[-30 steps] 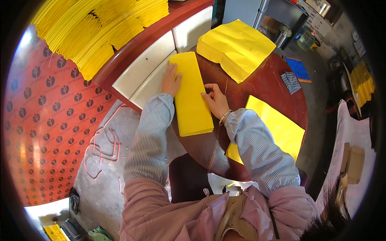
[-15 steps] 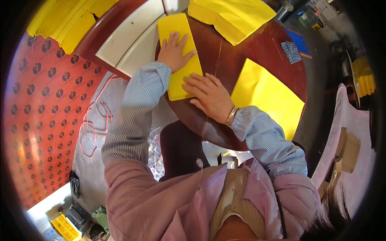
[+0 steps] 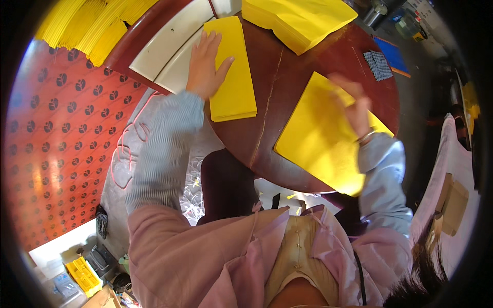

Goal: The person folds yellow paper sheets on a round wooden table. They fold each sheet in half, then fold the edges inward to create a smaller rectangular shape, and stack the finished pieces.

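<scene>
A narrow pile of folded yellow paper (image 3: 237, 72) lies near the left edge of a round dark-red table (image 3: 259, 136). My left hand (image 3: 204, 66) is at the pile's left edge, fingers stretched out and thumb apart, touching or just over it. To the right, a wider set of flat yellow sheets (image 3: 313, 133) lies slanted across the table's near right edge. Above these sheets is my right hand (image 3: 355, 105), its fingers smeared by motion, so I cannot make out whether they grip the paper.
A thick yellow paper stack (image 3: 303, 23) sits at the table's far side. A striped cloth (image 3: 377, 65) and a blue flat piece (image 3: 391, 55) lie at the far right. More yellow paper (image 3: 92, 25) is piled at the far left, beside pale panels (image 3: 172, 43).
My right hand has left the narrow folded pile and moved right, over the wider sheets, which now lie a little nearer. My left hand has slid to the pile's left edge.
</scene>
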Demonstrator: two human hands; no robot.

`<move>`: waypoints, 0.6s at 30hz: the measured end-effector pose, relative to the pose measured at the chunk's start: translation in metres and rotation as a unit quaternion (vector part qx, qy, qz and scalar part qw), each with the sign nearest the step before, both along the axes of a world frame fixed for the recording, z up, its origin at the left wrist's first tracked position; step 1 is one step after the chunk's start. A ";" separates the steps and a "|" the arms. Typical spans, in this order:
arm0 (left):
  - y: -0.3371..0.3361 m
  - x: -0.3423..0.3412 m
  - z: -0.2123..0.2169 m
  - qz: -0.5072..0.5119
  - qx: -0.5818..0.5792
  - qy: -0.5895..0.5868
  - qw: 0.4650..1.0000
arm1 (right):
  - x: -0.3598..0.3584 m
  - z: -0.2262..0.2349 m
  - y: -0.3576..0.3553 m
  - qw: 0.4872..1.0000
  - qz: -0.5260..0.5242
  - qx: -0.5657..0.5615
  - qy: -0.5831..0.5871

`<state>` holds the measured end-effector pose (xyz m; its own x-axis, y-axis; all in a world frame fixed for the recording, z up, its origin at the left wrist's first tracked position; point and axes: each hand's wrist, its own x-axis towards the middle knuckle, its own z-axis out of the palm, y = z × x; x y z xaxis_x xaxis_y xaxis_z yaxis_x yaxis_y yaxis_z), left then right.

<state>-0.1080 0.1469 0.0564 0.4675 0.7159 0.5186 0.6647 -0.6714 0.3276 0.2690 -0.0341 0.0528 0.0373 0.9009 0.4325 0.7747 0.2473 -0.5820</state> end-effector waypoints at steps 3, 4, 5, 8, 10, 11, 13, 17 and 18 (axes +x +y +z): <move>-0.091 0.009 0.019 -0.053 -0.039 -0.193 0.979 | 0.169 -0.020 0.037 0.985 -0.134 0.048 -0.101; -0.119 0.018 0.020 -0.066 0.046 -0.144 0.986 | 0.213 -0.038 0.056 0.973 -0.185 0.059 -0.122; -0.156 0.030 0.018 -0.086 -0.075 -0.208 0.972 | 0.253 -0.053 0.073 0.960 -0.234 0.077 -0.136; -0.221 0.069 0.005 -0.070 -0.130 -0.206 0.967 | 0.315 -0.099 0.109 0.898 -0.332 -0.114 -0.264; -0.241 0.083 -0.002 -0.106 -0.158 -0.229 0.955 | 0.323 -0.116 0.114 0.866 -0.355 -0.089 -0.340; -0.245 0.088 -0.005 -0.114 -0.171 -0.217 0.954 | 0.322 -0.119 0.112 0.839 -0.367 -0.128 -0.381; -0.249 0.090 -0.010 -0.122 -0.196 -0.192 0.954 | 0.320 -0.111 0.113 0.852 -0.367 -0.137 -0.347; -0.254 0.090 -0.023 -0.116 -0.196 -0.183 0.956 | 0.311 -0.095 0.114 0.873 -0.389 -0.100 -0.276; -0.255 0.091 -0.025 -0.112 -0.195 -0.185 0.957 | 0.311 -0.091 0.116 0.873 -0.403 -0.103 -0.256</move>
<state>-0.0169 -0.1077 0.0311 0.4673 0.7922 0.3926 0.3087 -0.5623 0.7672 0.5802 0.0817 -0.0383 0.5443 0.7320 0.4099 0.8201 -0.5672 -0.0762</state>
